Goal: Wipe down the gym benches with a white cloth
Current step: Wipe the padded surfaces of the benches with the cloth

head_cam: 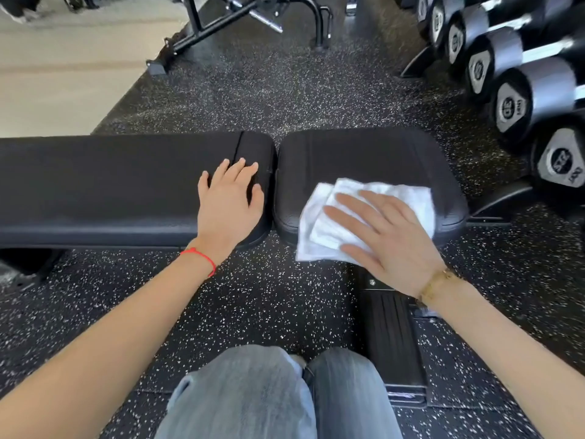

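A black padded gym bench lies across the view in two parts: a long back pad (pixel 110 182) on the left and a shorter seat pad (pixel 364 156) on the right, with a narrow gap between them. My left hand (pixel 229 201) rests flat on the right end of the long pad, fingers straight. My right hand (pixel 386 232) presses flat on a folded white cloth (pixel 323 229) that lies on the near edge of the seat pad. A corner of the cloth hangs over the front of the pad.
A rack of black dumbbells (pixel 512 106) runs along the right side, close to the seat pad. The bench's black foot plate (pixel 389 337) sits on the speckled rubber floor (pixel 269 90) by my knees. Another bench frame (pixel 240 17) stands further back.
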The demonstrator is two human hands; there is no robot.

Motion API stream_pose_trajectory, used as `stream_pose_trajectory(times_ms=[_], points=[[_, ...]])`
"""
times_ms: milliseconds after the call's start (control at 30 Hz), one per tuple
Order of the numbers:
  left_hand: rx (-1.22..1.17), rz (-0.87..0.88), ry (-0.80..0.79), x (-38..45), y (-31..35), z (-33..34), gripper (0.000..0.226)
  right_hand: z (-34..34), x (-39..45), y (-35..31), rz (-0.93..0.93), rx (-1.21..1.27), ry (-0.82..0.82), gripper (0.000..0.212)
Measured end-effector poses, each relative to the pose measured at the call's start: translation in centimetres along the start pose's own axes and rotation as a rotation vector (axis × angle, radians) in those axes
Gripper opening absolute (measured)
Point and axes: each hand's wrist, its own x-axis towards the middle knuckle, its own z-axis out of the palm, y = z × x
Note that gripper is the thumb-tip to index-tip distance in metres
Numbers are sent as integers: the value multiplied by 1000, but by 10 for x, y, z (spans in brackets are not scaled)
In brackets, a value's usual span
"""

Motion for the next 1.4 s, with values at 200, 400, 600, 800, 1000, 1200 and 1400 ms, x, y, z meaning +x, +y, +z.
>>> stream_pose_trajectory(times_ms=[200, 400, 600, 800, 1000, 1200, 1400], points=[[15, 2, -9, 1, 2, 0, 45, 9, 35, -27, -119, -157, 51, 60], [-3, 17, 3, 1, -4, 0, 44, 29, 7, -12, -120, -305, 170, 63], [10, 8, 4, 0, 0, 2, 45, 43, 4, -18, -43, -391, 253, 71], [-11, 17, 2, 0, -3, 0, 45, 50, 24, -42, -111, -379, 289, 77], [6, 0, -4, 0, -1, 0, 45, 31, 2, -21, -8, -310, 249, 65], [3, 15, -13, 0, -1, -3, 44, 29, 40, -35, -117, -325, 234, 69], [8, 8, -14, -2, 0, -3, 45, 31, -5, 2, -47, -337, 328, 60]])
